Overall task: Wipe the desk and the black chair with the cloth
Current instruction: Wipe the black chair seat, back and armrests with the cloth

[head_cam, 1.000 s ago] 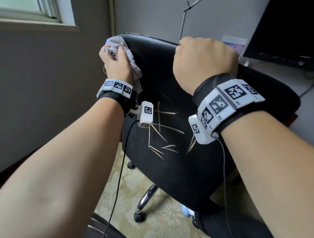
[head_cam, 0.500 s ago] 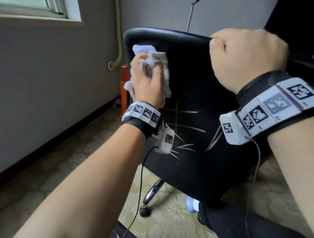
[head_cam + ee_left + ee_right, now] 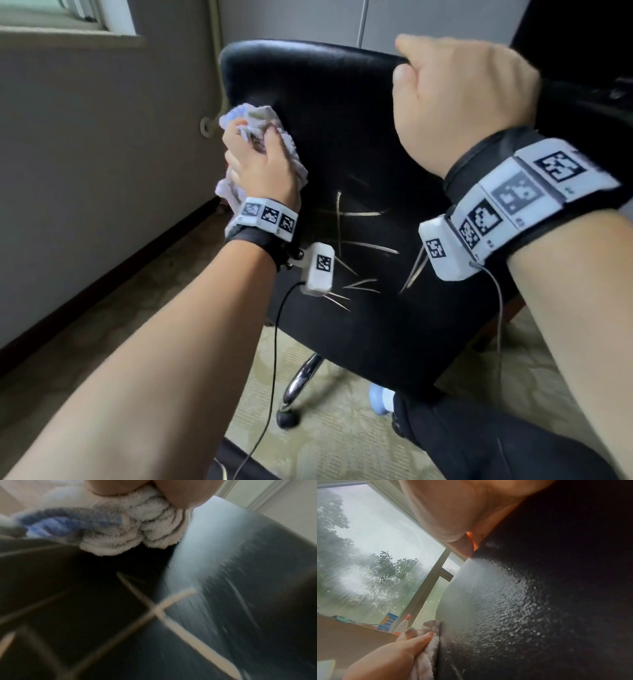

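The black chair (image 3: 342,144) stands before me with its cracked leather backrest facing me. My left hand (image 3: 257,161) grips a bunched white and blue cloth (image 3: 250,118) and presses it against the left edge of the backrest. From the left wrist view the cloth (image 3: 130,526) lies on the dark leather (image 3: 240,588) above pale cracks. My right hand (image 3: 459,92) curls over the backrest's top right edge. In the right wrist view the leather (image 3: 530,601) fills the right side, with the left hand (image 3: 399,646) and the cloth (image 3: 424,660) at the bottom.
A grey wall (image 3: 85,171) with a window sill (image 3: 68,37) runs along the left. The chrome chair leg (image 3: 301,380) and a caster (image 3: 287,418) stand on patterned carpet (image 3: 325,442). A dark monitor (image 3: 575,37) is at the upper right. A spray bottle (image 3: 403,624) stands on the sill.
My left hand has slid the cloth down the backrest's left side from the top corner. The right hand keeps its hold on the top edge.
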Demonstrator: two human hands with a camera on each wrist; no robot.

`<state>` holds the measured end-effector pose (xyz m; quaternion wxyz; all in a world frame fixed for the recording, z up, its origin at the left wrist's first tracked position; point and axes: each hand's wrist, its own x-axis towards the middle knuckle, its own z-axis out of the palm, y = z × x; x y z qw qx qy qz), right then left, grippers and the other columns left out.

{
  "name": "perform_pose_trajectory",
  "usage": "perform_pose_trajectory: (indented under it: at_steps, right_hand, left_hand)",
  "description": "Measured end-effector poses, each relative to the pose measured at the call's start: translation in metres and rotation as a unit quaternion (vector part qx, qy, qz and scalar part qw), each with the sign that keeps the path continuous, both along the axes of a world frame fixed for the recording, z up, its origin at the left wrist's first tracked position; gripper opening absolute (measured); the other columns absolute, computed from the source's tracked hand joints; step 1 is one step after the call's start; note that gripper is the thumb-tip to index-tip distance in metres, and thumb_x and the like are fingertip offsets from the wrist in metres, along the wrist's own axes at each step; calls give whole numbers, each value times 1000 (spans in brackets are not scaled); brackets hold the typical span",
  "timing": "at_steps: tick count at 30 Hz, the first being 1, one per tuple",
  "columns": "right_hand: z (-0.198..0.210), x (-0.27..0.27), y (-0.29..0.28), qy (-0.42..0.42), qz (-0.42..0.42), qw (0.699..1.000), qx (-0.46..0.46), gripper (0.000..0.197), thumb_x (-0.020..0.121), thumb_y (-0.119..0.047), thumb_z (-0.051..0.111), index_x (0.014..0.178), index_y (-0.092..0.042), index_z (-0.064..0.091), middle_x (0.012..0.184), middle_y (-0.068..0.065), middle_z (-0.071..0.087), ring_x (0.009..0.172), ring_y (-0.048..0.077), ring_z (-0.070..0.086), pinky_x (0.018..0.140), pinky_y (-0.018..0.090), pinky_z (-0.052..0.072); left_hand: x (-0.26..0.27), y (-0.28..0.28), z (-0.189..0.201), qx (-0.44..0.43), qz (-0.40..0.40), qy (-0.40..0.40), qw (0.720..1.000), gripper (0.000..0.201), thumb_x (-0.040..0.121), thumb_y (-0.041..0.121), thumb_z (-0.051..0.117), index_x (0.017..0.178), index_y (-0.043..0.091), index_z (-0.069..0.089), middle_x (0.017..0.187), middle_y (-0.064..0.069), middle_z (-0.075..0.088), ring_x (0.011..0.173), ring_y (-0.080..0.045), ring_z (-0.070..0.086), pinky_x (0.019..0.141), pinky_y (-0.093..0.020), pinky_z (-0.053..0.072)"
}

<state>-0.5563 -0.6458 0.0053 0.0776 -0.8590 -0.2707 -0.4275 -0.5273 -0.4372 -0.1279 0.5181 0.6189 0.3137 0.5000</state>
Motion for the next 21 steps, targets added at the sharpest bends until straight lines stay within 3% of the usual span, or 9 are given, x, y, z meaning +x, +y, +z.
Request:
perform_pose_trajectory:
  at_steps: [3,4,6,8,9,12,13,17,21]
  right_hand:
    - [11,-3,-21,68,74,995,14,46,99,-35,37,142,-28,53,130,-3,67,121,28,58,98,38,44]
    - [18,-3,-37,82,101,991,45,46,98,-36,39,140,-27,56,131,-5,67,122,23,58,102,35,45]
    - [30,8,-83,45,76,988,127,39,96,-36,38,109,-12,65,104,10,69,100,31,61,86,42,49]
    - [31,17,-124,48,-6,985,166,38,93,-40,29,84,-7,47,86,24,50,84,44,50,71,52,40]
    - [26,18,-135,96,-40,983,151,42,92,-44,23,83,-9,45,88,25,48,84,44,49,71,50,39]
    - [8,23,-142,229,-102,953,171,66,94,-55,19,102,-9,65,102,19,61,95,40,53,85,43,42]
    - [7,25,-140,236,-104,946,196,67,94,-57,22,107,-10,68,103,18,62,96,39,53,86,42,42]
    - [5,28,-129,217,-112,946,213,60,96,-53,25,95,-9,65,93,12,57,86,34,48,76,38,36]
    - [-2,20,-120,194,-95,955,204,53,100,-48,24,94,-15,66,93,9,55,86,34,46,76,37,36]
  left_hand:
    - [1,-28,-6,7,-9,25,1000,58,91,64,43,144,43,31,140,1,50,128,-27,47,115,-54,30]
    - [0,-32,-6,3,-8,31,999,58,90,66,41,142,45,30,139,2,50,128,-26,47,114,-54,30]
    - [-1,-35,-4,-4,-6,34,999,59,88,69,39,141,47,28,139,2,51,129,-26,47,114,-54,30]
    - [-4,-40,-2,-9,3,38,999,61,89,68,39,144,45,29,141,0,50,132,-27,46,115,-56,29]
    - [-6,-45,0,-12,7,41,999,61,90,66,39,146,42,30,141,-1,51,133,-28,46,115,-57,28]
    - [-14,-63,5,-25,14,49,998,57,94,62,40,146,39,34,142,-3,51,134,-30,46,116,-56,25]
    - [-17,-71,7,-31,13,45,998,55,96,60,41,146,39,34,143,-2,50,135,-29,45,117,-55,23]
    - [-28,-127,5,-25,-33,24,999,54,100,55,47,150,37,32,144,-2,47,135,-24,40,113,-41,24]
    - [-29,-191,-8,45,-63,13,997,50,95,58,48,141,45,33,134,7,45,127,-18,39,118,-49,26]
